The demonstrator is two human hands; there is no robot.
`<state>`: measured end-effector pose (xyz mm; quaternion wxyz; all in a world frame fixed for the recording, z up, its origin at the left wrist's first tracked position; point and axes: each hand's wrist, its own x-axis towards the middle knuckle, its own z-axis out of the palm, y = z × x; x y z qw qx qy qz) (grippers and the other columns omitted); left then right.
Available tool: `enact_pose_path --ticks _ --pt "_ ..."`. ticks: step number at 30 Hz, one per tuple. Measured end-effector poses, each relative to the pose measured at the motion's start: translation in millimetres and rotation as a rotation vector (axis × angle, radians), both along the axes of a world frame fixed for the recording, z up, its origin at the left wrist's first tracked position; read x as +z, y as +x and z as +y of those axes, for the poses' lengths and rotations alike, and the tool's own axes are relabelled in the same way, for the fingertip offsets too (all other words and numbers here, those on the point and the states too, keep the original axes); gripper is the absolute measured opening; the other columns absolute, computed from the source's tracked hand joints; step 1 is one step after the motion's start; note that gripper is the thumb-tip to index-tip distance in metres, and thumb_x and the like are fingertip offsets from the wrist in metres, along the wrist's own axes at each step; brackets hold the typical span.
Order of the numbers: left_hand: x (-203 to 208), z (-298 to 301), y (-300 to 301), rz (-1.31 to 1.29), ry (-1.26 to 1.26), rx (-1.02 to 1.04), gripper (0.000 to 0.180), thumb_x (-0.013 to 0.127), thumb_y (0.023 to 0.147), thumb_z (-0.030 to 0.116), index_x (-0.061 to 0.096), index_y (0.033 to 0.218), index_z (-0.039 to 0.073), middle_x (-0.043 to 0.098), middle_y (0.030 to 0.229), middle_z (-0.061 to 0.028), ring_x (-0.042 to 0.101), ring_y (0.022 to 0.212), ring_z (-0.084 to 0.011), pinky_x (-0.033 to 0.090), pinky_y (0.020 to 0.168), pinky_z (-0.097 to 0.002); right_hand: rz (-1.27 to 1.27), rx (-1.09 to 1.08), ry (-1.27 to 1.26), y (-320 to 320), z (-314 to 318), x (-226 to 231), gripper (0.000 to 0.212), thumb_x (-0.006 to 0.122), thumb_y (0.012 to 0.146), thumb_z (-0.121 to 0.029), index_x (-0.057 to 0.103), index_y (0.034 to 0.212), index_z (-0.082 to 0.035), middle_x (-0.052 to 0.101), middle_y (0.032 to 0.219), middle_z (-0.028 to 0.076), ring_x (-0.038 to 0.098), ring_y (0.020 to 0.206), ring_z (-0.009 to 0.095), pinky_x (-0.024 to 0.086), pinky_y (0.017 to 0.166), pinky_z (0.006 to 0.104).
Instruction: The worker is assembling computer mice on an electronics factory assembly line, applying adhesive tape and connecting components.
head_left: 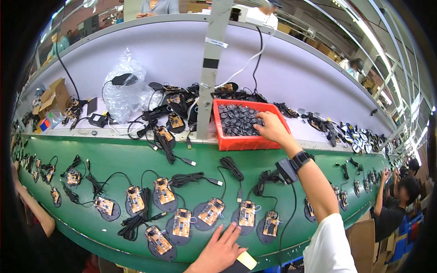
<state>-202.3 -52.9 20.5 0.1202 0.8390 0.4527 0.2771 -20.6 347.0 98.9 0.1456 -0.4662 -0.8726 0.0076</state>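
Observation:
My right hand [272, 129] reaches into a red bin [248, 144] filled with small black round plastic parts [236, 119]. Its fingers are bent together at the parts; whatever is between the fingertips is hidden. A dark device is strapped to that wrist. At the front of the green belt, my left hand [219, 251] lies with fingers stretched out, holding nothing visible. Its fingertips are close to two black bases with brown circuit boards, one board [212, 211] to the left and another board [247, 214] above. A yellow and black item [246, 260] shows beside the left hand.
Several more boards with coiled black USB cables [187, 179] are spread along the green belt [114, 152]. Behind, a shelf holds piled boards, cables and a clear plastic bag [125, 98]. A metal post [210, 77] stands left of the bin. Other people work at both sides.

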Motion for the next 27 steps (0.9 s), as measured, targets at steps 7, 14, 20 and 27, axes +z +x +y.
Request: enact_pose_path --ticks 7,14,20,27 --pt "21.2 16.5 -5.8 0.016 -0.032 -0.072 0.042 0.069 0.098 0.037 0.068 0.077 0.000 0.064 0.135 -0.0191 0.052 0.140 -0.0345 0.044 0.113 -0.0544 0.232 0.119 0.247 -1.2 0.7 -6.2 0.035 0.073 0.092 -0.016 0.074 0.125 -0.005 0.067 0.107 0.022 0.066 0.095 0.038 0.053 0.088 0.0476" --pt "21.1 16.5 -18.3 -0.032 -0.062 -0.090 0.041 0.071 0.096 0.036 0.067 0.076 0.000 0.066 0.134 -0.0190 0.054 0.136 -0.0327 0.043 0.114 -0.0517 0.197 0.250 -0.452 -1.0 -219.6 17.8 0.047 0.076 0.089 -0.008 0.064 0.134 -0.002 0.066 0.101 0.016 0.066 0.089 0.033 0.054 0.079 0.0430" --pt "24.1 15.7 -13.5 -0.032 -0.088 -0.125 0.040 0.070 0.097 0.034 0.068 0.077 -0.001 0.065 0.135 -0.0183 0.054 0.137 -0.0325 0.042 0.115 -0.0523 0.246 0.199 -0.310 19.1 -253.1 -9.3 0.033 0.078 0.083 -0.002 0.071 0.116 0.000 0.067 0.104 0.014 0.066 0.091 0.033 0.055 0.080 0.0434" --pt "27.0 16.0 -14.0 -0.065 -0.147 -0.116 0.039 0.071 0.097 0.032 0.069 0.079 -0.002 0.065 0.135 -0.0179 0.054 0.137 -0.0324 0.042 0.116 -0.0517 0.127 0.229 -0.318 12.9 -254.6 -7.0 0.033 0.077 0.084 -0.001 0.070 0.116 0.004 0.061 0.104 0.015 0.059 0.097 0.033 0.053 0.081 0.0423"
